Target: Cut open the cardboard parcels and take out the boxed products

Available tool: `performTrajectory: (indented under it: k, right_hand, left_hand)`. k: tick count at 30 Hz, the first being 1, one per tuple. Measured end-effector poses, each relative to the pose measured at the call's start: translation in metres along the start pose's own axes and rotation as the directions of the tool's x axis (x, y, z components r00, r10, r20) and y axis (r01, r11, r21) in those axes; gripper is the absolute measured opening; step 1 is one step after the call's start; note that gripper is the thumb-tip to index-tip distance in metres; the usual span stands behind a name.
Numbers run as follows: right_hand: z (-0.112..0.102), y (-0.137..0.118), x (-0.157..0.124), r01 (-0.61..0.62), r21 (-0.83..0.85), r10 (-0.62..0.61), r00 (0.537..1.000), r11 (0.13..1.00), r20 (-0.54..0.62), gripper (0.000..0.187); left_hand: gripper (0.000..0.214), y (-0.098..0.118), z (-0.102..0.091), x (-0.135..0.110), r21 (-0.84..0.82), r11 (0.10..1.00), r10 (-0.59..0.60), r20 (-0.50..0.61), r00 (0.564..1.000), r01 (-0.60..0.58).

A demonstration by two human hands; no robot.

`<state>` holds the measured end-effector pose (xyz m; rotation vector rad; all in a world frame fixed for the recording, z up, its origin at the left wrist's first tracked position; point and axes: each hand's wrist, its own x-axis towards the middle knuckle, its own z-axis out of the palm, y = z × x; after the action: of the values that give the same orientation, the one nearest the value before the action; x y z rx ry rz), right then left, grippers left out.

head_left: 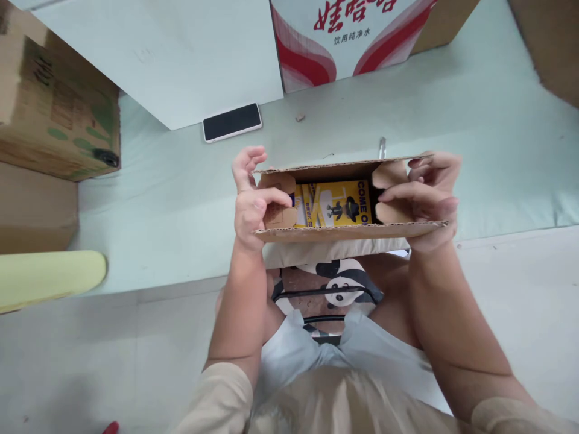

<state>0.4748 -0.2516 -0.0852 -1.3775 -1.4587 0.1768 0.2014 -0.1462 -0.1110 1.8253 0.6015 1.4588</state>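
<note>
A small brown cardboard box [335, 232] with its top open is between my two hands, above the near edge of the table. My left hand [249, 211] grips its left end, one finger bent over the short left flap [277, 208]. At the other end my right hand [434, 202] holds the box, with fingers reaching over the right flaps [392, 212] into the opening. Inside lies a yellow printed pack [337, 205] with dark lettering and a cartoon figure in a hat. The box's underside is hidden.
On the pale green tabletop [167, 199] lie a phone [233, 123] and a small clear object [382, 147]. Behind stand a white panel [181, 54] and a red-and-white carton [348, 48]. Brown cartons [63, 114] and a yellow rounded object [49, 277] are at left.
</note>
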Motion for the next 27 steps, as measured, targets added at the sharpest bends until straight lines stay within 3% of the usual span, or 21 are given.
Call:
performTrajectory:
  k: [3, 6, 9, 12, 14, 16, 19, 21, 23, 25, 27]
  right_hand:
    - [0.002, -0.001, 0.002, 0.051, 0.019, -0.046, 0.977, 0.999, -0.207, 0.072]
    - [0.0, -0.001, 0.004, -0.014, 0.01, 0.017, 0.924, 1.0, -0.382, 0.063]
    - [-0.009, -0.004, 0.006, -0.107, -0.008, 0.093, 0.897, 0.994, -0.433, 0.06]
    - [-0.024, -0.012, 0.008, -0.109, 0.014, 0.105, 0.901, 0.994, -0.422, 0.043]
    - [-0.038, -0.02, 0.011, -0.149, -0.077, 0.118, 0.942, 0.986, -0.313, 0.031]
    - [-0.053, -0.028, 0.017, -0.143, -0.288, 0.105, 0.984, 0.947, -0.143, 0.023]
    - [-0.072, -0.043, 0.032, 0.086, -0.576, -0.039, 0.995, 0.813, 0.094, 0.016]
    - [-0.079, -0.058, 0.045, 0.299, -0.617, -0.15, 0.948, 0.728, 0.282, 0.012]
    - [-0.078, -0.079, 0.06, 0.474, -0.529, -0.207, 0.849, 0.704, 0.486, 0.013]
    - [-0.068, -0.101, 0.076, 0.522, -0.404, -0.199, 0.763, 0.751, 0.615, 0.016]
    - [-0.051, -0.117, 0.09, 0.429, -0.389, -0.049, 0.72, 0.815, 0.692, 0.02]
  left_hand:
    - [0.06, 0.001, 0.003, 0.001, -0.062, 0.997, 0.053, -0.042, 0.998, -0.056]
    - [0.056, 0.004, 0.006, 0.003, -0.124, 0.989, 0.078, -0.033, 0.996, -0.081]
    - [0.058, 0.004, 0.007, 0.003, -0.125, 0.991, 0.047, -0.048, 0.998, -0.053]
    - [0.058, 0.003, 0.008, 0.001, -0.132, 0.991, 0.023, -0.067, 0.997, -0.032]
    - [0.054, 0.003, 0.01, -0.002, -0.122, 0.992, 0.019, -0.049, 0.999, -0.025]
    - [0.05, 0.005, 0.013, -0.003, -0.102, 0.995, 0.017, -0.043, 0.999, -0.021]
    - [0.047, 0.009, 0.016, -0.004, -0.107, 0.993, 0.037, -0.051, 0.998, -0.043]
    - [0.046, 0.011, 0.019, -0.003, -0.121, 0.991, 0.056, -0.055, 0.997, -0.063]
    - [0.045, 0.012, 0.02, -0.003, -0.137, 0.988, 0.066, -0.058, 0.996, -0.073]
    - [0.044, 0.012, 0.021, -0.002, -0.156, 0.985, 0.06, -0.059, 0.996, -0.068]
    - [0.043, 0.012, 0.022, -0.002, -0.172, 0.983, 0.05, -0.06, 0.997, -0.06]
